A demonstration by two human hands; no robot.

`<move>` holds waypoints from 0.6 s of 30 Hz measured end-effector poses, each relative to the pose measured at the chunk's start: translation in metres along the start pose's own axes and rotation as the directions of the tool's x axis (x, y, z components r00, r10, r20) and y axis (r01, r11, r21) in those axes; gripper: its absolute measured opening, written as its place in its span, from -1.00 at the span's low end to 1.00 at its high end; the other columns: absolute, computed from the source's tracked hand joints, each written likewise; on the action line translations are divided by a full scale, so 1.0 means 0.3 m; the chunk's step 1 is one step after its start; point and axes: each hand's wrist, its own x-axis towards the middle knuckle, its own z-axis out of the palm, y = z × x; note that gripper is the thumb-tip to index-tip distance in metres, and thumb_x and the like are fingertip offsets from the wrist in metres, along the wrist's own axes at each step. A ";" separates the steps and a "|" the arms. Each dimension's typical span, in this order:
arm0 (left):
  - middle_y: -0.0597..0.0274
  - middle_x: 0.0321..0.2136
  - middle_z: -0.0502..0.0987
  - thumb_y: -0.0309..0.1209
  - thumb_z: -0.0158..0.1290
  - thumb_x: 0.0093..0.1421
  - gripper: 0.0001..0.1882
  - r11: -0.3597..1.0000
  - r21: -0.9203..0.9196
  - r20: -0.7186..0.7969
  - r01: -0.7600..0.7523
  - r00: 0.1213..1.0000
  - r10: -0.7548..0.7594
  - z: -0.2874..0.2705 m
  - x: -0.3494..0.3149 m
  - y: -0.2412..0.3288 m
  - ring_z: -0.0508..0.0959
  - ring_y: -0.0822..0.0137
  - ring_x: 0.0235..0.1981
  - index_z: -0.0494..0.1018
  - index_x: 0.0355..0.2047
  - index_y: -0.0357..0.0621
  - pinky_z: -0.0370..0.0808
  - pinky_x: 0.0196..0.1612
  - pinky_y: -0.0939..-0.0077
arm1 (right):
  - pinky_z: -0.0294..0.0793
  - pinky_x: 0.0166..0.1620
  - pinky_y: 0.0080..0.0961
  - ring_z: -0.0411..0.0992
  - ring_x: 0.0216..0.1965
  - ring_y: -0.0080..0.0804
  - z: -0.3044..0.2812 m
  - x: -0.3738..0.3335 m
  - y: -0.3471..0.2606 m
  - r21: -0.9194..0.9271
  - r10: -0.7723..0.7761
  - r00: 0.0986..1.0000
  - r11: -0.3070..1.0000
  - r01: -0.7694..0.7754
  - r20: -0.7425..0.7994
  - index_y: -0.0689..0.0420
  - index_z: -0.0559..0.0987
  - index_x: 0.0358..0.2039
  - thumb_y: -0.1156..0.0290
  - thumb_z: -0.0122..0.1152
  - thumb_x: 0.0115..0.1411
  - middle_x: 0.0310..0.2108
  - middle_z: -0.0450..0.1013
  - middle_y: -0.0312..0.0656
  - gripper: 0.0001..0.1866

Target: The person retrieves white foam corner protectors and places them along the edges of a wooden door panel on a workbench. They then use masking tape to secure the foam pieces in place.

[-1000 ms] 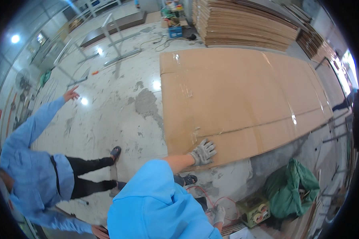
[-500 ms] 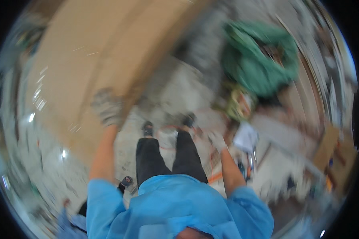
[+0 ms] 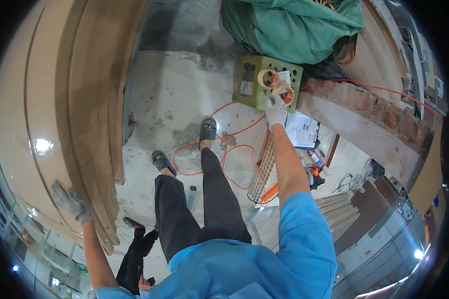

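Observation:
My left hand (image 3: 72,203), in a pale grey work glove, lies with fingers spread on the stack of large brown cardboard sheets (image 3: 45,124) at the left. A dark cord runs along that stack. Far to the right, my right hand (image 3: 276,110), gloved in white, reaches to a green plastic stool (image 3: 254,82). Its fingers are closed at the near edge of a roll of tape (image 3: 286,94) on the stool top; the exact grip is partly hidden by the glove. A second roll of tape (image 3: 268,78) sits just behind, beside a white paper slip.
A big green sack (image 3: 294,30) stands beyond the stool. An orange-red hose (image 3: 199,174) loops over the floor around my feet. A clipboard with papers (image 3: 301,130) lies near a low brick ledge (image 3: 364,97). Another person's legs (image 3: 132,259) show behind my left side.
My view has swung right and sharpened from blur. My right hand has gone from over the floor to the tape on the stool. My left hand stays at the cardboard.

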 end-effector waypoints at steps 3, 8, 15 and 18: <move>-0.15 0.30 0.25 0.04 -0.33 0.45 -0.32 1.000 -0.009 0.017 -0.009 1.000 0.009 0.002 0.007 -0.006 0.21 -0.15 0.33 0.20 0.34 -0.23 0.11 0.37 0.03 | 0.42 0.08 -0.14 0.44 0.06 0.00 0.017 0.079 0.065 -0.062 0.008 0.985 0.998 -0.019 -0.171 0.05 0.55 0.00 0.11 0.19 0.20 -0.01 0.48 0.00 -0.58; -0.14 0.32 0.23 0.02 -0.39 0.46 -0.31 0.999 -0.039 0.035 -0.004 0.999 0.006 0.010 0.000 -0.022 0.18 -0.11 0.36 0.18 0.34 -0.28 0.08 0.40 0.08 | 0.38 0.17 -0.15 0.39 0.14 0.01 0.066 0.152 0.208 -0.130 0.351 0.936 0.927 -0.353 -0.038 0.05 0.54 0.03 0.13 0.16 0.22 0.06 0.45 0.03 -0.58; -0.10 0.33 0.23 0.02 -0.37 0.46 -0.32 1.000 -0.003 0.041 0.009 0.999 -0.009 0.012 -0.013 -0.046 0.16 -0.07 0.38 0.16 0.36 -0.25 0.05 0.41 0.11 | 0.42 0.10 -0.14 0.47 0.05 0.00 0.016 0.180 0.295 -0.099 0.312 0.945 0.948 -0.303 0.095 0.04 0.64 -0.11 0.21 0.14 0.21 -0.01 0.52 0.04 -0.69; -0.12 0.32 0.24 0.03 -0.37 0.45 -0.31 1.000 0.023 0.029 -0.002 1.000 0.001 0.016 -0.008 -0.041 0.17 -0.09 0.37 0.17 0.36 -0.25 0.05 0.40 0.10 | 0.45 0.08 -0.18 0.48 0.05 -0.05 -0.021 0.133 0.302 -0.075 0.198 0.980 0.978 -0.195 0.023 0.06 0.63 -0.13 0.27 0.19 0.18 -0.03 0.53 0.02 -0.73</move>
